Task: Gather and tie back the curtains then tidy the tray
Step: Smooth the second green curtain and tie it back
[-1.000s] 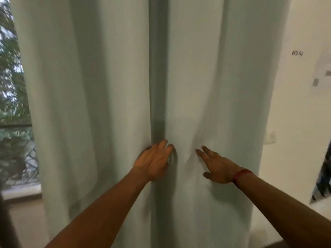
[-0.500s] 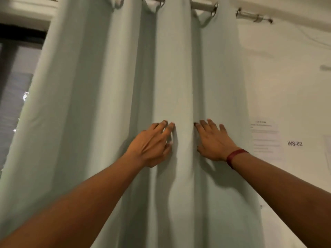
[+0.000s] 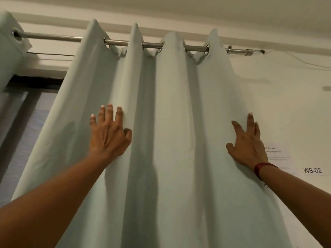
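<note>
A pale green curtain (image 3: 175,122) hangs in deep folds from a metal rod (image 3: 152,45) by eyelet rings. My left hand (image 3: 109,135) lies flat on a left fold with fingers spread and pointing up. My right hand (image 3: 248,145) presses the curtain's right edge against the wall, fingers straight and spread; a red band circles that wrist. Neither hand grips the cloth. A second curtain panel (image 3: 9,49) hangs at the far left on the same rod. No tray is in view.
A white wall (image 3: 286,104) lies to the right with a paper notice (image 3: 277,149) and a "WS-02" label (image 3: 312,170). The rod's end bracket (image 3: 245,51) sits on the wall. A dark window (image 3: 23,122) shows at the left between the panels.
My view has tilted up to the rod. Both hands have risen along the curtain and moved apart, the right one sliding out to the curtain's right edge.
</note>
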